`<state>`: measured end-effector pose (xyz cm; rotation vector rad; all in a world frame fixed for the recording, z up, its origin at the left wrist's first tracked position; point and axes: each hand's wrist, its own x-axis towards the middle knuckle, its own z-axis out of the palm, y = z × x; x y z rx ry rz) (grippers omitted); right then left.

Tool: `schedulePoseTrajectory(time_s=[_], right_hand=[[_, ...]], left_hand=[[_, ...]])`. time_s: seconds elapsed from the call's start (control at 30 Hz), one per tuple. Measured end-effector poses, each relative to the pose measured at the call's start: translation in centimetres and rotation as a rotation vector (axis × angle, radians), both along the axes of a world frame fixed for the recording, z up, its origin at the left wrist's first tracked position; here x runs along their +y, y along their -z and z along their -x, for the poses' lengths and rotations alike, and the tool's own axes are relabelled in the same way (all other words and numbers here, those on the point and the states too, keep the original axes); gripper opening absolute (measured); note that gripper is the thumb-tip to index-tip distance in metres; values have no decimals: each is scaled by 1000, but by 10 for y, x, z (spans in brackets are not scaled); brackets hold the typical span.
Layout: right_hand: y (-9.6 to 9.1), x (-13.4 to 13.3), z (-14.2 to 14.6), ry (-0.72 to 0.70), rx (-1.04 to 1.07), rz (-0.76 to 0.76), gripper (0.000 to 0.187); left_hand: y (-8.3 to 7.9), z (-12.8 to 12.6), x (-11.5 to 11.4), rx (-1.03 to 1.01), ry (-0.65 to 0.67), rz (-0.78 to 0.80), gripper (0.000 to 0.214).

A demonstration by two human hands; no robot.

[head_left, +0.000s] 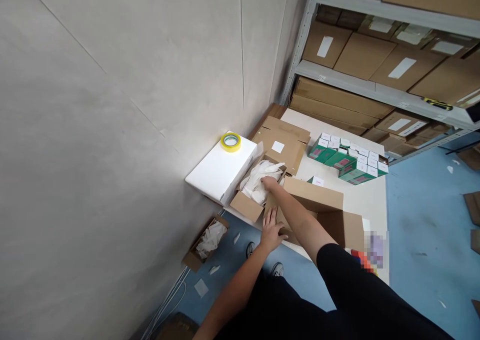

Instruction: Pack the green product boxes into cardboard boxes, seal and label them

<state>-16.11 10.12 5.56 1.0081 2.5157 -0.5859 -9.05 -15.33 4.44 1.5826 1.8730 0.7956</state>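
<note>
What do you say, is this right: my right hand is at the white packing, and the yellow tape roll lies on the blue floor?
The tape's place is wrong: the head view shows the yellow tape roll on the white slab. Your right hand is at the white packing.

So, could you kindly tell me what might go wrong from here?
The right hand touches crumpled white paper in a small carton; a sharp pull could perhaps tear it or spill some. Pale scraps lie on the floor near the shoes, so a foot might slip on one.
</note>
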Motion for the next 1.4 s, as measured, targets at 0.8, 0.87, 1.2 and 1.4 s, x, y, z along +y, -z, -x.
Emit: schedulePoseTrajectory(time_s=[0.8, 0.87, 1.2, 1.4], right_hand=[[-82, -13, -72, 139, 471, -188, 32], [-89, -18, -88, 184, 541, -205, 31], [-105, -60, -232, 580, 1199, -173, 18], [-90, -101, -328, 656, 1201, -274, 16]], left_hand=[[6, 3, -2, 67, -30, -78, 32], [8, 4, -2, 67, -34, -93, 32], [19, 1, 8, 62, -47, -208, 28], [14, -33, 25, 41, 29, -156, 28]])
